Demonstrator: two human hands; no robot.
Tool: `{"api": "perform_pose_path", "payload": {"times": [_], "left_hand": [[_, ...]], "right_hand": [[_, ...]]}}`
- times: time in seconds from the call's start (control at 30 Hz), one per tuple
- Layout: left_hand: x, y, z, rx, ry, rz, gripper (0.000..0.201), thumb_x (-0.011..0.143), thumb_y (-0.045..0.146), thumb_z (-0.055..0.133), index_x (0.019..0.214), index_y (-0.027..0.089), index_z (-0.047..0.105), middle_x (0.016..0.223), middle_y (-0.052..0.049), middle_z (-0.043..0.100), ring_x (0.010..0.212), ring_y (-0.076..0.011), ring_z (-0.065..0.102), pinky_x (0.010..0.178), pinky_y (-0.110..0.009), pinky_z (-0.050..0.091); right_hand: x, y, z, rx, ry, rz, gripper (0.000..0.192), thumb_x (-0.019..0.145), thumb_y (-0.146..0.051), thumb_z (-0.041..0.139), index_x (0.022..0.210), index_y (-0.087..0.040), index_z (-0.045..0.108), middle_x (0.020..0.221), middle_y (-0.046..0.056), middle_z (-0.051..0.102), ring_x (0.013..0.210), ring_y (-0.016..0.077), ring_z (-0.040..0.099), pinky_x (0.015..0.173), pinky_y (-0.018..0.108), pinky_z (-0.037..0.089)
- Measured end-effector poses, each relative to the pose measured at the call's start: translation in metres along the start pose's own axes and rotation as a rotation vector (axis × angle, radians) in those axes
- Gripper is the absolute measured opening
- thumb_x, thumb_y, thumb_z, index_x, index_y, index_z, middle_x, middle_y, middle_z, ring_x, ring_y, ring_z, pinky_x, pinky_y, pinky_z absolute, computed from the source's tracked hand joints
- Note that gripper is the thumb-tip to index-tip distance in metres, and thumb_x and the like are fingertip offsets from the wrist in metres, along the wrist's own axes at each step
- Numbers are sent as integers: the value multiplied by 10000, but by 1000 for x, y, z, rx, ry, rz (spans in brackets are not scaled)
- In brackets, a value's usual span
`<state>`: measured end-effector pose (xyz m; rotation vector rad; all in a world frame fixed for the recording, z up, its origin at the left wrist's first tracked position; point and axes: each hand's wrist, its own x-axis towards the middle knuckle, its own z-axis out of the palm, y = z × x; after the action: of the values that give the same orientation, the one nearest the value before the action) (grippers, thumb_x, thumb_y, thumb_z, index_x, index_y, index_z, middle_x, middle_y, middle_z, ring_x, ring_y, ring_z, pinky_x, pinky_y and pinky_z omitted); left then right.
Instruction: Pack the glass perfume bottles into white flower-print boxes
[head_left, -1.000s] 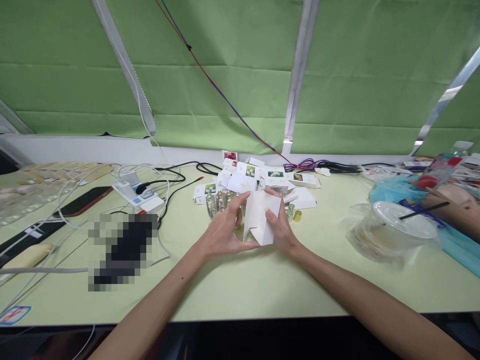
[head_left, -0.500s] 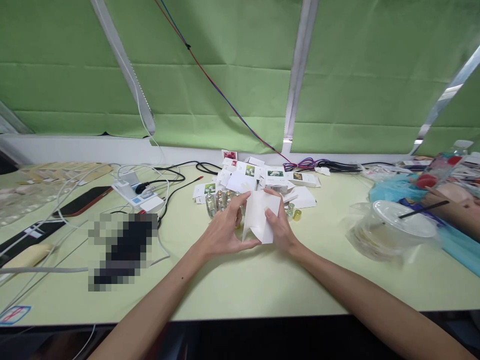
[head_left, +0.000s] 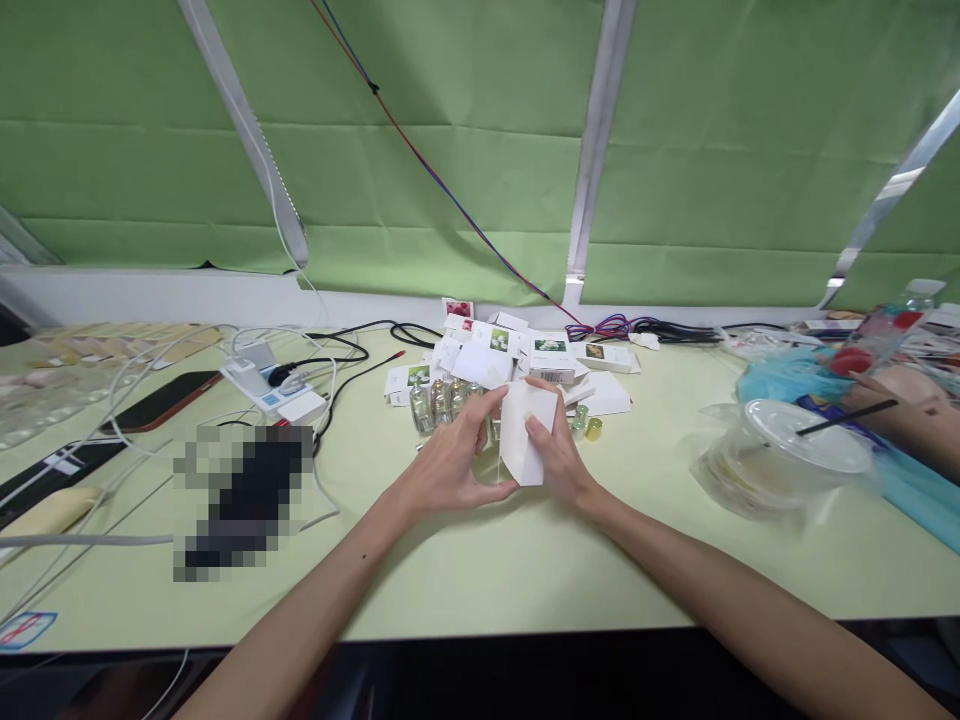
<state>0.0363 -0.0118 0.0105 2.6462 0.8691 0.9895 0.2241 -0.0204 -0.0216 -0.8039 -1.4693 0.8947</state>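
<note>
A white paper carton [head_left: 527,455] is held up over the front middle of the table, its plain side toward me. My left hand [head_left: 454,460] grips its left edge, thumb near the bottom and fingers near the top. My right hand [head_left: 559,455] is closed on the right side, thumb pressed on the plain face. Just behind stand several small glass bottles [head_left: 421,408], partly covered by my left hand. A pile of small white boxes [head_left: 551,350] with flower pictures lies beyond. Near my right hand are a green cap [head_left: 581,418] and a yellow cap [head_left: 594,430].
At left lie a power strip [head_left: 262,385] with cables, a phone [head_left: 161,402] and a pixelated dark object [head_left: 255,500]. To the right sits a lidded plastic bowl [head_left: 802,450] with a black straw. Another person's hand [head_left: 885,400] is at the far right.
The carton's left panel, which stood out as an open flap, has swung in, so the carton looks narrower. Both my hands keep their hold in nearly the same place.
</note>
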Motion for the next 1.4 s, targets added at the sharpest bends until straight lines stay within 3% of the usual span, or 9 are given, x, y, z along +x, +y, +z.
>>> {"api": "perform_pose_path", "payload": {"times": [0.23, 0.37, 0.73, 0.97, 1.4], "left_hand": [[0, 0, 0, 10, -21, -7, 1064, 727, 321, 776, 1549, 323, 100, 1087, -45, 528, 681, -112, 477, 537, -223, 384], [0, 0, 1, 8, -27, -6, 1055, 735, 324, 763, 1550, 337, 93, 1166, -68, 519, 686, -110, 481, 539, -226, 389], [0, 3, 1, 36, -60, -15, 1078, 722, 265, 733, 1562, 377, 67, 1160, -50, 479, 698, -117, 513, 584, -250, 427], [0, 2, 2, 29, -78, -10, 1053, 724, 254, 714, 1555, 380, 81, 1160, -54, 473, 705, -125, 521, 581, -246, 418], [0, 0, 1, 32, -80, -4, 1052, 726, 268, 748, 1544, 383, 95, 1103, -37, 475, 717, -131, 526, 575, -242, 414]], "right_hand": [[-1, -3, -1, -15, -2, 10, 614, 946, -615, 498, 1440, -282, 351, 1274, 103, 582, 1065, 276, 612, 865, 435, 538], [-1, -4, -1, 27, -28, 26, 625, 944, -604, 514, 1451, -289, 329, 1328, 108, 560, 1088, 280, 604, 874, 440, 533], [-1, -6, 0, 58, -75, 26, 613, 955, -580, 511, 1453, -293, 296, 1211, 86, 608, 1026, 264, 624, 889, 446, 532], [-2, -7, 0, -29, -82, -25, 632, 957, -600, 500, 1461, -277, 297, 1273, 98, 579, 1126, 270, 597, 1028, 489, 483], [-1, -7, -1, -63, -90, -51, 631, 959, -584, 504, 1458, -260, 295, 1295, 109, 566, 1155, 271, 586, 1050, 487, 466]]}}
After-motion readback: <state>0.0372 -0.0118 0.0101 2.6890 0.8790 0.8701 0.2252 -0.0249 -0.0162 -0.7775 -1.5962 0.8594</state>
